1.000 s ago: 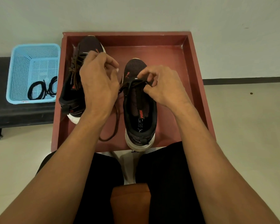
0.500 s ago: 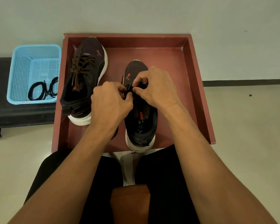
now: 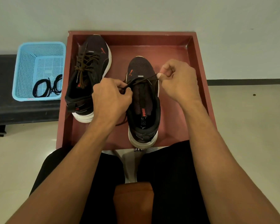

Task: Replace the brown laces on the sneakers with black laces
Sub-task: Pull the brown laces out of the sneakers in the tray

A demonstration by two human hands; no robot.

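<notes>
Red tray (image 3: 199,62), on the floor against the wall: holds two dark sneakers with white soles.
Left sneaker (image 3: 95,62): far left corner of the tray, brown laces (image 3: 86,65) threaded.
Right sneaker (image 3: 142,101): centre of the tray, open; one dark lace (image 3: 144,79) stretched across its front eyelets.
Left hand (image 3: 111,97): fingers pinched on one end of that lace.
Right hand (image 3: 179,78): thumb and forefinger pinched on the other end.
Blue basket (image 3: 23,70): left of the tray, on a dark bench, holding coiled black laces (image 3: 47,88).
</notes>
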